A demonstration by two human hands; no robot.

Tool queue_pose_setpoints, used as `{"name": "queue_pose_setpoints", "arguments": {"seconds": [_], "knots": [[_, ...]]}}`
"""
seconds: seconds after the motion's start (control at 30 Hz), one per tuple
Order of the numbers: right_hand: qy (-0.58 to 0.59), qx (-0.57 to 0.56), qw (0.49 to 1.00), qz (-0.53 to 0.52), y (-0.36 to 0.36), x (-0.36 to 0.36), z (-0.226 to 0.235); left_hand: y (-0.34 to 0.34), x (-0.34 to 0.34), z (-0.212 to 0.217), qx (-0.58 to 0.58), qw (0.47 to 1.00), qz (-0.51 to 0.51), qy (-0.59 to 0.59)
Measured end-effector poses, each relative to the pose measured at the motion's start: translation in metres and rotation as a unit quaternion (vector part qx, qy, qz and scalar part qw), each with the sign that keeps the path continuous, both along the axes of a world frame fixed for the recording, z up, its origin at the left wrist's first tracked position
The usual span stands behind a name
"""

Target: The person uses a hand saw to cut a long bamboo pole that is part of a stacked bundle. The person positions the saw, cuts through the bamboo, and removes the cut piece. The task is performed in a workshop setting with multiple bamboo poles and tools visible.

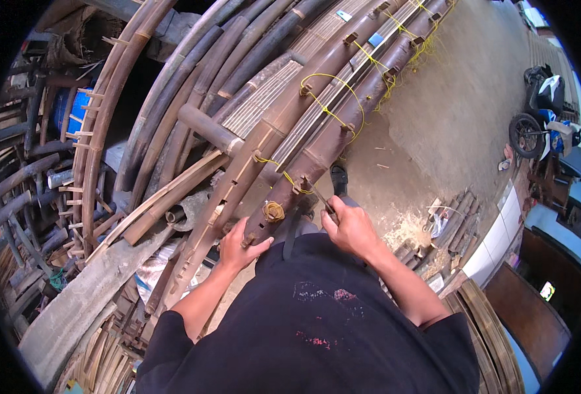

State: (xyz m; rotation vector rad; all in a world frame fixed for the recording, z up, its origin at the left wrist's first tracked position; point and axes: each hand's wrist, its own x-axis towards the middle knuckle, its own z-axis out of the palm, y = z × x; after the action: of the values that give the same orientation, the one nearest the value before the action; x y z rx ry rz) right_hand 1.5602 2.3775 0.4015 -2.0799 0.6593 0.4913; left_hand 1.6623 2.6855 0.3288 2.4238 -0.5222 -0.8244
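Two long, thick brown bamboo poles run side by side away from me, with thin bamboo slats between them. My left hand [240,247] grips the near end of the right-hand bamboo pole [316,156], thumb on one side and fingers on the other. A small coil of yellow cord [272,211] sits on that pole just beyond my hand. My right hand [354,230] is closed round a narrow hand tool [321,199], its thin shaft slanting up to the pole beside a yellow cord lashing [297,184]. My palm hides the tool's handle, so its exact kind is unclear. The left-hand bamboo pole [264,136] has several cut slots.
Curved bamboo lengths [202,72] are stacked at the left, beside a bamboo ladder [103,108] and a blue drum [77,111]. Short bamboo offcuts [457,226] and pale shavings [405,230] lie on the floor at right. A motorbike [543,118] stands farther off.
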Motion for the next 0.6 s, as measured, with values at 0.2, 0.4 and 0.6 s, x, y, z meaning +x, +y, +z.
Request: {"name": "queue_pose_setpoints", "arguments": {"seconds": [0.2, 0.4, 0.6], "knots": [[-0.01, -0.03, 0.996, 0.087, -0.029, 0.018, -0.003, -0.011, 0.013, -0.006, -0.005, 1.0, -0.01, -0.006], [0.032, 0.137, 0.972, 0.188, -0.097, 0.052, -0.014, -0.003, 0.005, -0.006, -0.007, 1.0, 0.013, 0.01], [-0.021, 0.097, 0.945, 0.313, -0.123, 0.058, 0.002, -0.007, 0.004, 0.004, 0.031, 0.999, 0.026, 0.0]]}}
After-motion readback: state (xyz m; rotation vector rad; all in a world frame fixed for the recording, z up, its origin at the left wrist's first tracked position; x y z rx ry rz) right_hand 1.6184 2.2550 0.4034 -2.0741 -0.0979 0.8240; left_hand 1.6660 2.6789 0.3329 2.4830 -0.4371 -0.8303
